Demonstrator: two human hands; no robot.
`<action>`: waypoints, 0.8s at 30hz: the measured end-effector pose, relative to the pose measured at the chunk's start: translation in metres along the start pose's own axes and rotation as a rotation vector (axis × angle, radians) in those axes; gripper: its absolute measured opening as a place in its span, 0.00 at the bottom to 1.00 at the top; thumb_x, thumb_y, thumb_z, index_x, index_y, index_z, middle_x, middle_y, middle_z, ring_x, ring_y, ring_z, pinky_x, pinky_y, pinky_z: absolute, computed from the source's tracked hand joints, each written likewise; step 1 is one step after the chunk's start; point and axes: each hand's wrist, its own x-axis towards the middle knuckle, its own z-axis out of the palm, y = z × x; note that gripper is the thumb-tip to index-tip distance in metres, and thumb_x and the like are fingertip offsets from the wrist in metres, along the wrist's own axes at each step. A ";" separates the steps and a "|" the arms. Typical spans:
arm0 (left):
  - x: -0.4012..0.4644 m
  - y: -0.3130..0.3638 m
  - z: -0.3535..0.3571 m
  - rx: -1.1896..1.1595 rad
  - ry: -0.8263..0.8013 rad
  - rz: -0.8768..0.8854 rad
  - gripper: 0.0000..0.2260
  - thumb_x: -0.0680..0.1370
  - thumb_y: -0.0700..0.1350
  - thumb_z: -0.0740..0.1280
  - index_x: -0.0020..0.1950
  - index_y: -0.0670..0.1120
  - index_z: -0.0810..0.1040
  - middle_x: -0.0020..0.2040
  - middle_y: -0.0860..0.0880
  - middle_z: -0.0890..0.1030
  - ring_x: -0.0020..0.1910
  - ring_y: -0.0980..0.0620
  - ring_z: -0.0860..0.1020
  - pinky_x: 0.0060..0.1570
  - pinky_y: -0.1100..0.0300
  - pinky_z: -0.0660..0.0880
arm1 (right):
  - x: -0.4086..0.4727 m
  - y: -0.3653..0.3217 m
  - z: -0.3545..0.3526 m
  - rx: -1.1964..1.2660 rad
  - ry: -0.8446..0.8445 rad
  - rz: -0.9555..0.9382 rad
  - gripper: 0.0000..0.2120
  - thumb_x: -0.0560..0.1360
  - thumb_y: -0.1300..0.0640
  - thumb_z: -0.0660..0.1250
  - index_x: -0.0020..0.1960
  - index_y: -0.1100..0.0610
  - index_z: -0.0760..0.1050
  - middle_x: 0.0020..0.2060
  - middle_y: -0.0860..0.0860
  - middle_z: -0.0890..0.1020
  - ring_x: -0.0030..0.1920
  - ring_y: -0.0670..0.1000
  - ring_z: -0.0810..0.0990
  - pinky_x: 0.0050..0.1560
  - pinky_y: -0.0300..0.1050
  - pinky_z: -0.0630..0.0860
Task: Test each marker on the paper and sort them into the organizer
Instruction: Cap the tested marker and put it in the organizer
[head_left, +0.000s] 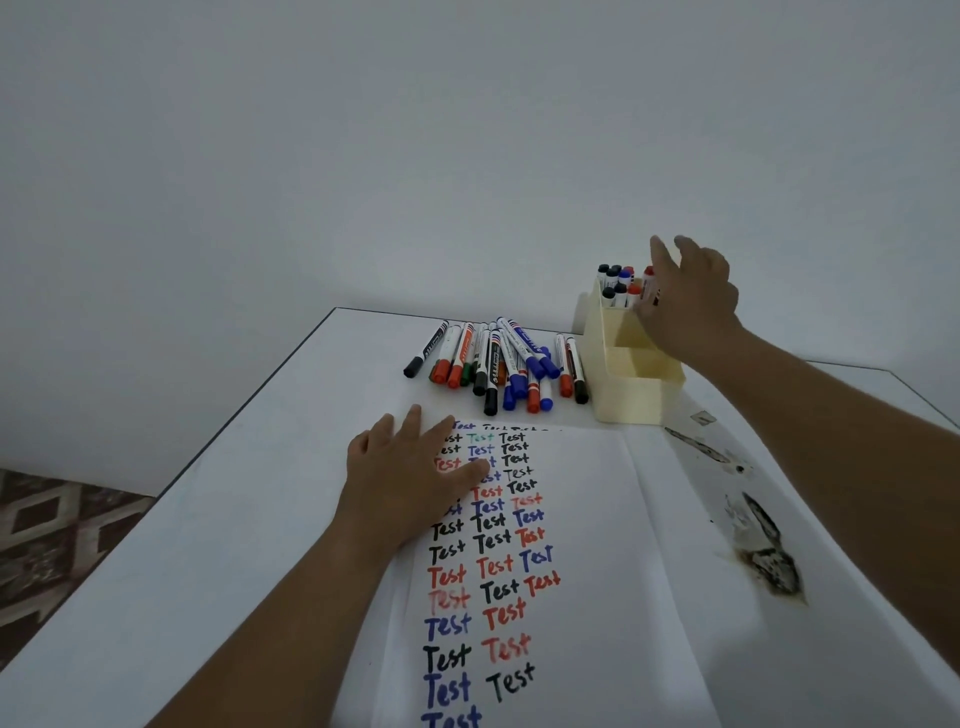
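A white paper (582, 519) covered in rows of the word "Test" in black, blue, red and green lies on the table. My left hand (405, 478) rests flat on its upper left part, fingers straight. Behind the paper lies a pile of markers (498, 364) with black, blue, red and green caps. A cream organizer (634, 384) stands at the right, its back compartment holding several upright markers (618, 283). My right hand (685, 296) hovers over that compartment, fingers spread, beside a red-capped marker (648, 283) standing there; no grip on it is visible.
The white table (218, 519) ends at a dark left edge, with patterned floor (57, 525) below. Dark scuffed stains (763, 545) mark the table right of the paper. A plain wall stands behind. The organizer's two front compartments look empty.
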 end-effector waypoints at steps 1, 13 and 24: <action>0.000 0.000 0.000 -0.001 -0.001 0.000 0.40 0.72 0.79 0.49 0.80 0.63 0.54 0.82 0.51 0.52 0.80 0.45 0.50 0.76 0.43 0.47 | -0.007 -0.003 -0.001 0.006 0.024 -0.024 0.35 0.79 0.51 0.66 0.81 0.51 0.54 0.79 0.56 0.56 0.78 0.63 0.53 0.70 0.64 0.64; -0.007 0.003 -0.005 -0.056 0.018 -0.018 0.41 0.70 0.81 0.50 0.78 0.63 0.58 0.81 0.51 0.57 0.80 0.44 0.53 0.76 0.43 0.50 | -0.174 -0.053 0.002 0.213 -0.411 -0.334 0.34 0.78 0.34 0.60 0.80 0.40 0.53 0.81 0.44 0.52 0.81 0.49 0.44 0.80 0.58 0.46; 0.009 0.004 -0.014 0.023 0.065 -0.059 0.37 0.73 0.77 0.50 0.76 0.56 0.65 0.72 0.53 0.71 0.69 0.45 0.68 0.64 0.45 0.66 | -0.208 -0.045 0.023 0.111 -0.611 -0.194 0.44 0.71 0.20 0.43 0.81 0.40 0.43 0.82 0.47 0.42 0.81 0.52 0.38 0.78 0.63 0.38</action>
